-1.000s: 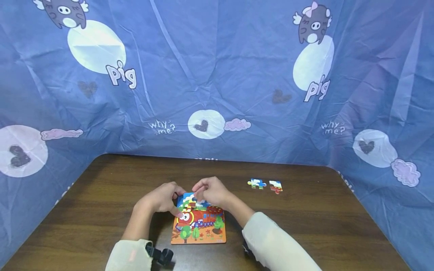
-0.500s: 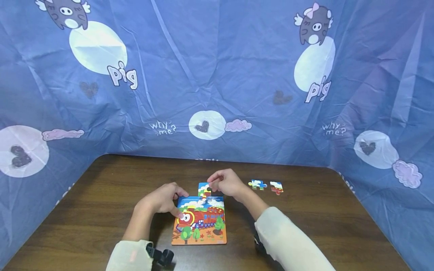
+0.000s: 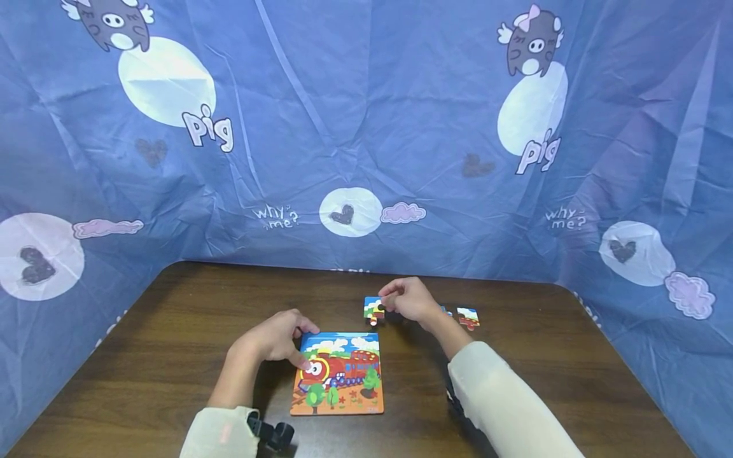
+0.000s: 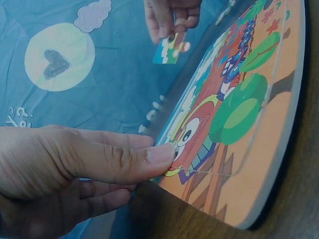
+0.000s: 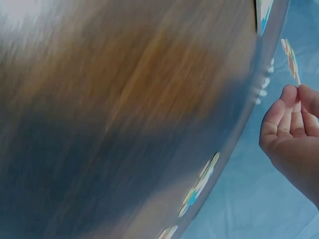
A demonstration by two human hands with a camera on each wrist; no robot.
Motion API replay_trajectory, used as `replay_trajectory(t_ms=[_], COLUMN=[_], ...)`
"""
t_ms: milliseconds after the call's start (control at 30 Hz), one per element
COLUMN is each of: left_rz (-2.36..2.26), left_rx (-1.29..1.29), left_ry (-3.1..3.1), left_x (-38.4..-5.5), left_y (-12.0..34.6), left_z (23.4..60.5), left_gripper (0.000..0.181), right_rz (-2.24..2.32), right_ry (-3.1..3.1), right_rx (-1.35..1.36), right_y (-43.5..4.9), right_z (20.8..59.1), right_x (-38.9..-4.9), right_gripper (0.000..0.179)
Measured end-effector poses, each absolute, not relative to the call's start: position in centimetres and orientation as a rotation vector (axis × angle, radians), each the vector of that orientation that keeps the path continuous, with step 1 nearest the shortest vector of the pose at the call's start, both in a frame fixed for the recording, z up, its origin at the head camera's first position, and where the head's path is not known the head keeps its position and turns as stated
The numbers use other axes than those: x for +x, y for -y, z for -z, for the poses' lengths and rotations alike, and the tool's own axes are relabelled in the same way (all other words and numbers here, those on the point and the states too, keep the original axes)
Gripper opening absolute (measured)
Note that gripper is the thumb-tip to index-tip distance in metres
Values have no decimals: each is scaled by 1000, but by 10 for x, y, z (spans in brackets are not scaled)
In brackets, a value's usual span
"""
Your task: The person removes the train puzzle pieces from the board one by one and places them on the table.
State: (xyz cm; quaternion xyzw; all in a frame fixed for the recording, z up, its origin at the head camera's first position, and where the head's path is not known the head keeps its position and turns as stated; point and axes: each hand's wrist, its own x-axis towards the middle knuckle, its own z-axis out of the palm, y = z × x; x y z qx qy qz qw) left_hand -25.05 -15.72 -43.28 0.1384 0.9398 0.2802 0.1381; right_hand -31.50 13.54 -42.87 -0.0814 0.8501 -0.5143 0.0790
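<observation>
My left hand [image 3: 277, 337] grips the left edge of a square puzzle board [image 3: 343, 404] printed with a red train. The left wrist view shows the thumb [image 4: 162, 153] on the board's face, over the train's eye, with fingers at the edge. Past the board's far right corner, my right hand [image 3: 409, 299] pinches a puzzle piece [image 3: 374, 308] showing blue sky, green and red. The right wrist view has this piece [image 5: 290, 59] almost edge-on, raised beyond the fingertips.
Two loose puzzle pieces lie on the brown wooden table [image 3: 217, 299] to the right. One piece [image 3: 467, 317] shows fully; the other piece [image 3: 446, 311] is mostly hidden behind my right hand. A blue printed cloth [image 3: 366, 140] hangs behind the table.
My right hand has carried the puzzle piece from over the board to the right and away from me, toward the loose pieces. My left hand keeps its hold on the board.
</observation>
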Motion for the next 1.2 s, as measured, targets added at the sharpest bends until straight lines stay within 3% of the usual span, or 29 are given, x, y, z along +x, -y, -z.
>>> replay_trajectory(t_ms=[600, 1200], left_rz=[-809, -785], left_rx=[418, 465], left_ry=[-2728, -2736], left_x=[-250, -250], left_y=[157, 157], left_z=[434, 431], left_gripper=[54, 55], right_rz=[1418, 1153], right_ry=[-2688, -2853], right_rx=[-100, -220], right_y=[-180, -186], right_z=[443, 444], right_x=[-331, -331], right_gripper=[8, 11])
